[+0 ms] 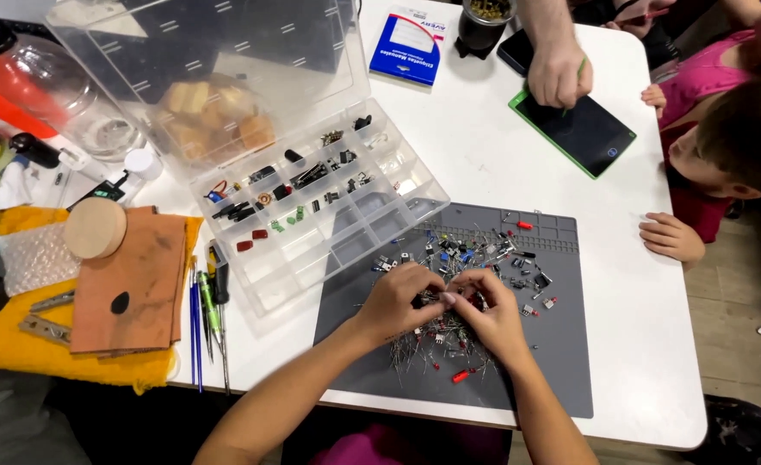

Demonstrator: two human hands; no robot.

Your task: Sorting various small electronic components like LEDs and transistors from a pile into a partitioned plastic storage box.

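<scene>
My left hand and my right hand meet over a grey work mat on a white table. Their fingertips pinch at a small dark electronic part between them. Which hand grips it I cannot tell. A loose heap of small electronic components with thin wire leads lies on the mat under and around both hands. A clear plastic compartment box with sorted small parts stands open just left of the mat.
Another person's hand holds a green stylus over a dark writing tablet at the far side. A child's hand rests at the right table edge. Brown boards, a wooden disc, pens and screwdrivers lie left.
</scene>
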